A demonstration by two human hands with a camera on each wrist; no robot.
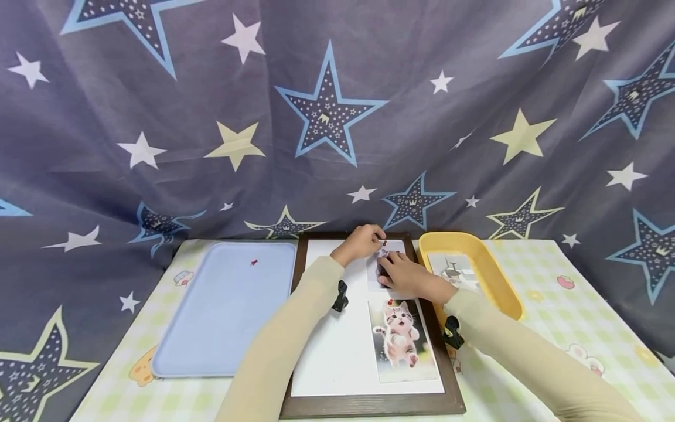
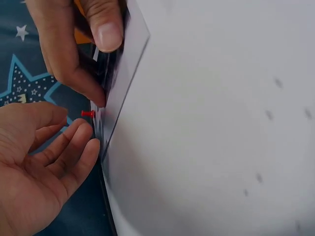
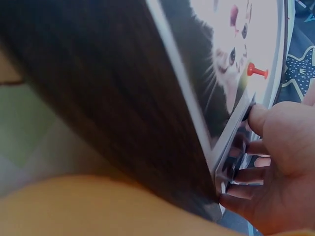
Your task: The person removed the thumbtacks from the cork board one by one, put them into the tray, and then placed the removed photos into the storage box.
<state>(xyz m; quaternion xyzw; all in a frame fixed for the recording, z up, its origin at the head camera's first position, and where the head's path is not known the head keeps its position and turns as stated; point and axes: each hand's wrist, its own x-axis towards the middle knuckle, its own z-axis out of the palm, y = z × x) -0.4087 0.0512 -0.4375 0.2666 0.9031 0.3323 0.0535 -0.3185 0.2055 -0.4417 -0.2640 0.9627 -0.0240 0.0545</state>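
Note:
A white board [image 1: 332, 363] in a dark brown frame lies on the table. Near its top right is a photo [image 1: 372, 278], mostly covered by my right hand [image 1: 403, 275], whose fingers press it against the board. A red push pin [image 2: 88, 113] stands at that photo's top edge. My left hand [image 2: 47, 162] is right beside this pin, its fingers loosely bent and a small gap showing between them and the pin. Below, a kitten photo [image 1: 399, 337] is on the board with another red push pin [image 3: 257, 71] at its top.
Left of the frame lies a pale blue tray [image 1: 227, 316] with a red push pin [image 1: 254, 262] on it. A yellow tray [image 1: 501, 281] holding a photo [image 1: 452, 268] stands at the right. Behind the table hangs a star-patterned cloth [image 1: 327, 193].

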